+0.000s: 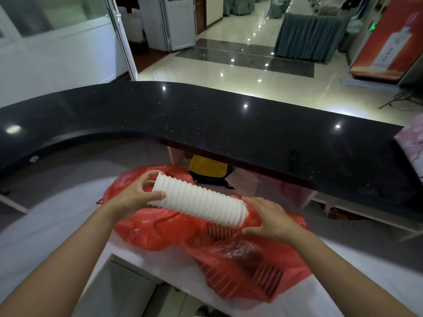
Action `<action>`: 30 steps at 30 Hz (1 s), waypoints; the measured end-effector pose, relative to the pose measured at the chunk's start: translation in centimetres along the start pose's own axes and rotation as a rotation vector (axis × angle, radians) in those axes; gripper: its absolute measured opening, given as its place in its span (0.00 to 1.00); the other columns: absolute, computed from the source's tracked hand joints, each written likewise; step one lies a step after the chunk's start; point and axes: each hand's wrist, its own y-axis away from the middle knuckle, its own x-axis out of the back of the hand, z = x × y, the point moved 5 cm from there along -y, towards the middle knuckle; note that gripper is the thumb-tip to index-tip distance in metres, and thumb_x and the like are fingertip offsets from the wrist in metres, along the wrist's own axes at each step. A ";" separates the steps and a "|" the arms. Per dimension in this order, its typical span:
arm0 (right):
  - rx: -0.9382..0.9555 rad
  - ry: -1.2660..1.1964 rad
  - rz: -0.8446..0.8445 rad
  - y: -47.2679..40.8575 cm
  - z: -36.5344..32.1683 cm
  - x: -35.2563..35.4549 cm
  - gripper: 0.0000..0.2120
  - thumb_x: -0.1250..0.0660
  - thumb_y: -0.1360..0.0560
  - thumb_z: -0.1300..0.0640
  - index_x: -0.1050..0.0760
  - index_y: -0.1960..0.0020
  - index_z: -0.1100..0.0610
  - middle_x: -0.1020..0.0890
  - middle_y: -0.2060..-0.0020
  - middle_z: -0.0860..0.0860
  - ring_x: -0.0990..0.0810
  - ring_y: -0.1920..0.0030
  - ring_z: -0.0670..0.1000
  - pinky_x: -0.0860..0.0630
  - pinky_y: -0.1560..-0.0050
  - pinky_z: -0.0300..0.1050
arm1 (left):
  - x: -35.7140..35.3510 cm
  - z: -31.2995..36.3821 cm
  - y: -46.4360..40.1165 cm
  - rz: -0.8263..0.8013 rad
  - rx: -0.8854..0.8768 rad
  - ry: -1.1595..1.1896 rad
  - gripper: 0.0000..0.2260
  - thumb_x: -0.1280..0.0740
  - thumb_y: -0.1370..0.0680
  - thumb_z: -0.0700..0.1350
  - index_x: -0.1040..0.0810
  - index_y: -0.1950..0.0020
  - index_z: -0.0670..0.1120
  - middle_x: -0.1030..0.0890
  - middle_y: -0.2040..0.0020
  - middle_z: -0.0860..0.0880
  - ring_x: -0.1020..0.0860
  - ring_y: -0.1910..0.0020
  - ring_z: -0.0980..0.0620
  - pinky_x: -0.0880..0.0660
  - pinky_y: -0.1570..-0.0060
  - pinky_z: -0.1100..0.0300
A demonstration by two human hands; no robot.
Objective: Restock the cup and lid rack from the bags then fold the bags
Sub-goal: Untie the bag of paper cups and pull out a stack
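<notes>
Two hands (135,193) (270,218), cup stack (199,200) (white), red bag (174,232)

white ribbed cup stack (199,200), red bag (160,232), seemingly speckled black counter (206,124).

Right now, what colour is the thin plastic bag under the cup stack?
Red plastic bag; head view.

White ribbed stack of nested paper cups (198,199), lying slantwise between both hands, above crumpled red plastic bag (160,229) with more cups inside.
</notes>
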 end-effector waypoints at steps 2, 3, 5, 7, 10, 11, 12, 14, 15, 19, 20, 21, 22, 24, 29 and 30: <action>0.026 0.007 0.021 -0.8 -1.0 0.2 0.47 0.34 0.35 0.25 0.50 0.22 0.36 0.39 0.23 0.42 0.40 0.24 0.48 0.43 0.23 0.56 | 1.5 -0.2 0.9 0.041 0.012 0.030 0.35 0.16 0.38 0.49 0.25 0.34 0.60 0.24 0.35 0.44 0.19 0.40 0.39 0.18 0.52 0.45; 0.029 0.009 0.031 -1.2 -1.4 0.3 0.47 0.33 0.34 0.26 0.50 0.21 0.36 0.40 0.22 0.43 0.42 0.23 0.49 0.45 0.22 0.56 | 2.2 -0.4 1.3 0.063 0.017 0.050 0.35 0.16 0.38 0.49 0.25 0.34 0.59 0.25 0.35 0.43 0.20 0.39 0.38 0.18 0.52 0.45; 0.020 0.012 0.036 -2.2 -2.2 0.1 0.47 0.31 0.31 0.29 0.51 0.20 0.37 0.43 0.21 0.45 0.45 0.21 0.50 0.47 0.22 0.56 | 3.7 -0.8 2.5 0.104 0.030 0.094 0.36 0.16 0.39 0.49 0.25 0.34 0.59 0.25 0.34 0.43 0.22 0.38 0.38 0.18 0.51 0.43; 0.014 -0.030 0.023 -3.3 -3.2 -0.3 0.48 0.30 0.31 0.30 0.53 0.20 0.39 0.43 0.21 0.46 0.43 0.21 0.51 0.42 0.23 0.56 | 5.1 -1.4 3.9 0.137 0.036 0.145 0.35 0.17 0.40 0.49 0.24 0.36 0.59 0.25 0.35 0.43 0.20 0.39 0.39 0.18 0.51 0.42; -0.015 -0.219 0.027 -5.2 -5.0 -0.4 0.53 0.27 0.33 0.32 0.51 0.19 0.44 0.37 0.22 0.48 0.37 0.24 0.50 0.34 0.26 0.53 | 7.2 -2.3 6.0 0.177 0.032 0.225 0.33 0.17 0.40 0.48 0.23 0.37 0.58 0.25 0.35 0.44 0.20 0.40 0.40 0.18 0.51 0.42; -0.024 -0.256 0.032 -5.8 -5.6 -0.4 0.54 0.26 0.34 0.31 0.50 0.19 0.45 0.37 0.22 0.48 0.36 0.24 0.50 0.34 0.26 0.51 | 8.0 -2.7 6.8 0.191 0.032 0.248 0.33 0.17 0.40 0.48 0.23 0.36 0.57 0.25 0.34 0.43 0.20 0.39 0.38 0.19 0.50 0.41; -0.030 -0.286 0.039 -6.4 -6.3 -0.5 0.54 0.27 0.35 0.30 0.49 0.19 0.45 0.37 0.22 0.47 0.36 0.24 0.50 0.34 0.26 0.50 | 8.8 -3.2 7.6 0.205 0.030 0.267 0.33 0.17 0.39 0.48 0.23 0.36 0.56 0.26 0.34 0.42 0.21 0.39 0.37 0.19 0.49 0.40; -0.052 -0.391 0.067 -7.4 -7.3 -0.6 0.54 0.29 0.37 0.26 0.48 0.19 0.44 0.38 0.22 0.45 0.36 0.24 0.50 0.32 0.27 0.51 | 10.3 -4.2 9.3 0.238 0.026 0.300 0.33 0.18 0.38 0.47 0.23 0.35 0.54 0.27 0.33 0.41 0.21 0.39 0.35 0.19 0.48 0.39; -0.085 -0.485 0.088 -7.9 -7.8 -0.7 0.53 0.30 0.36 0.25 0.47 0.20 0.43 0.37 0.23 0.46 0.33 0.26 0.51 0.29 0.30 0.53 | 11.0 -4.7 10.2 0.260 0.020 0.320 0.33 0.18 0.38 0.48 0.24 0.35 0.54 0.27 0.33 0.40 0.21 0.39 0.35 0.20 0.47 0.39; -0.218 -1.241 0.053 -9.4 -11.6 -1.3 0.32 0.29 0.32 0.32 0.28 0.32 0.42 0.25 0.32 0.54 0.19 0.41 0.56 0.16 0.52 0.50 | 12.7 -6.3 13.7 0.367 -0.025 0.420 0.33 0.19 0.38 0.49 0.24 0.34 0.53 0.26 0.32 0.40 0.18 0.43 0.40 0.19 0.48 0.42; -0.211 -1.401 0.042 -9.7 -12.8 -1.4 0.22 0.28 0.29 0.36 0.22 0.39 0.43 0.22 0.36 0.55 0.18 0.42 0.57 0.16 0.52 0.51 | 12.7 -6.6 14.6 0.387 -0.029 0.436 0.33 0.19 0.37 0.49 0.24 0.33 0.53 0.25 0.32 0.41 0.18 0.43 0.40 0.19 0.48 0.42; -0.217 -1.491 0.050 -9.9 -13.8 -1.4 0.14 0.27 0.27 0.40 0.19 0.44 0.44 0.21 0.38 0.56 0.18 0.41 0.58 0.17 0.52 0.52 | 12.5 -6.9 15.5 0.403 -0.029 0.444 0.34 0.19 0.37 0.50 0.25 0.33 0.52 0.26 0.32 0.41 0.18 0.41 0.39 0.19 0.47 0.41; -0.228 -1.528 0.061 -10.0 -14.6 -1.4 0.12 0.27 0.26 0.44 0.19 0.45 0.45 0.21 0.40 0.56 0.19 0.41 0.59 0.17 0.53 0.53 | 12.3 -7.3 16.4 0.415 -0.027 0.445 0.35 0.18 0.37 0.51 0.26 0.32 0.52 0.26 0.32 0.40 0.19 0.40 0.38 0.20 0.46 0.41; -0.241 -1.560 0.071 -10.3 -15.8 -1.2 0.16 0.25 0.26 0.46 0.22 0.41 0.49 0.21 0.40 0.56 0.20 0.40 0.59 0.17 0.55 0.52 | 11.6 -8.1 18.3 0.430 -0.030 0.441 0.38 0.17 0.38 0.54 0.27 0.31 0.51 0.26 0.33 0.41 0.20 0.38 0.38 0.20 0.45 0.42; -0.181 -1.693 0.059 -10.5 -20.4 -0.9 0.26 0.25 0.28 0.46 0.27 0.33 0.52 0.21 0.39 0.56 0.20 0.41 0.56 0.17 0.56 0.51 | 9.5 -10.4 23.5 0.490 -0.034 0.479 0.32 0.19 0.32 0.51 0.26 0.31 0.54 0.23 0.34 0.43 0.19 0.39 0.41 0.19 0.46 0.45; -0.176 -1.755 0.033 -10.3 -21.9 -1.4 0.28 0.26 0.28 0.45 0.28 0.32 0.52 0.20 0.39 0.56 0.19 0.42 0.56 0.17 0.54 0.52 | 9.0 -10.8 24.0 0.499 -0.028 0.505 0.31 0.19 0.31 0.48 0.26 0.31 0.53 0.23 0.34 0.42 0.19 0.40 0.42 0.19 0.46 0.46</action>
